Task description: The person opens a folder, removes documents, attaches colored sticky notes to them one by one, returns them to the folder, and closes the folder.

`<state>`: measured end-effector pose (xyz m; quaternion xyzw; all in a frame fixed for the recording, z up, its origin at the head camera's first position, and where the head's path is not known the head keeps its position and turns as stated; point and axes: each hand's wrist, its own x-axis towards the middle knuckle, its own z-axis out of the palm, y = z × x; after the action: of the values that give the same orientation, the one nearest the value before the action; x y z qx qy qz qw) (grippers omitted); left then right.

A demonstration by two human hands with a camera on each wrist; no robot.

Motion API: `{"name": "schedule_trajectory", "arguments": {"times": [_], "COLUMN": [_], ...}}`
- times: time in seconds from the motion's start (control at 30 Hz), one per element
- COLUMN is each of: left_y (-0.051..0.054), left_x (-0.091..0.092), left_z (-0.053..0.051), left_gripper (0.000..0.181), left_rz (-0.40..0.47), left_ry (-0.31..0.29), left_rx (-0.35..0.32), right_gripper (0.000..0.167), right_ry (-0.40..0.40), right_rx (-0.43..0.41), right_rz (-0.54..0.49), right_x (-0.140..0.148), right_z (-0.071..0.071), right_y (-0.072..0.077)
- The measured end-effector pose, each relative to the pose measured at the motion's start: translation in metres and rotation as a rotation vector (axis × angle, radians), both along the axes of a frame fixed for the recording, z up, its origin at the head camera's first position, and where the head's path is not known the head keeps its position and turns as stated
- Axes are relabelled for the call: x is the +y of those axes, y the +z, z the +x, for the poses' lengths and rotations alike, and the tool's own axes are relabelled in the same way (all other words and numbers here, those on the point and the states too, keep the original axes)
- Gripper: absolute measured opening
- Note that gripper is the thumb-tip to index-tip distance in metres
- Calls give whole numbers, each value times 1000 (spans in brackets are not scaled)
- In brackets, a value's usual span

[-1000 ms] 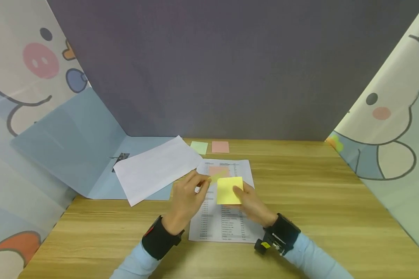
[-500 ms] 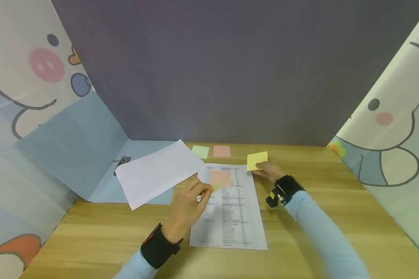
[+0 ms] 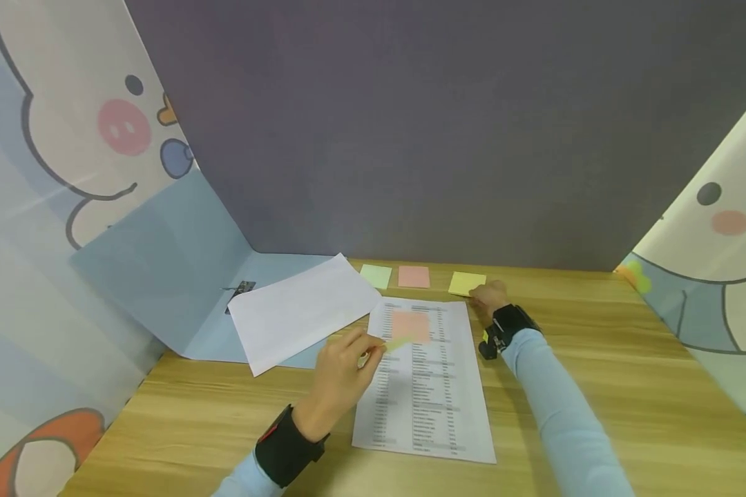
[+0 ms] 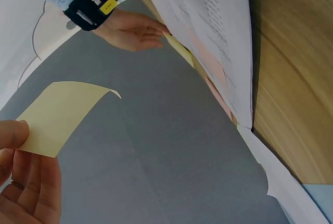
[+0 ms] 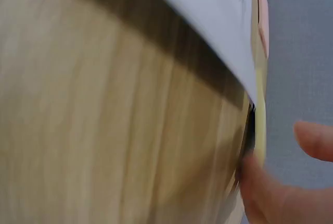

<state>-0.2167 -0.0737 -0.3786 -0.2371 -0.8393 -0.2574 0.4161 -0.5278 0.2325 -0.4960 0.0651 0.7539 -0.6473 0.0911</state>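
Observation:
My left hand pinches a single yellow sticky note between thumb and fingers, held above the printed sheet. The note's far corner curls in the left wrist view. A pink sticky note lies on the upper part of that sheet. At the back of the table is the yellow sticky note pad, with my right hand at its right edge. In the right wrist view the thumb stands away from the pad, while blurred fingers touch or nearly touch it.
Green and pink sticky note pads lie along the back edge. An open blue folder stands at the left, with a white sheet lying askew over it. A dark grey panel rises behind the table.
My right hand has carried the yellow pad from beside the left hand to the back right and set it on the table. The left hand still holds its note. The head view has shifted.

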Motion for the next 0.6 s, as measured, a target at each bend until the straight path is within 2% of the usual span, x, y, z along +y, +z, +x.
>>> {"name": "schedule_trajectory", "arguments": {"times": [0.07,0.13,0.2,0.27,0.33,0.47,0.53,0.6], "left_y": [-2,-3,-5,-5,-5,-2,-1,-1], "left_x": [0,1,1,1,1,0,0,0], "left_z": [-1,-1,-1,-2,-3,-7,-8,-9], "left_gripper": [6,8,10,10,10,9,9,8], "left_rz": [1,2,1,2,1,-14,-25,-39], "left_ry": [-3,-7,-7,-7,-9,-17,-17,-11], "left_rx": [-5,-8,-10,-9,-11,-24,-26,-19], "right_gripper": [67,78,77,75,74,76,74,70], "right_ry": [-3,29,61,94,131,190,213,238], "right_rx": [-12,-53,-70,-81,-69,-10,38,82], "right_rz": [111,184,171,161,185,242,303,374], "right_x": [-16,-32,-41,-46,-47,-41,-40,-49], "right_z": [32,70,95,114,121,117,117,131], "right_y": [34,72,95,110,116,115,114,120]}}
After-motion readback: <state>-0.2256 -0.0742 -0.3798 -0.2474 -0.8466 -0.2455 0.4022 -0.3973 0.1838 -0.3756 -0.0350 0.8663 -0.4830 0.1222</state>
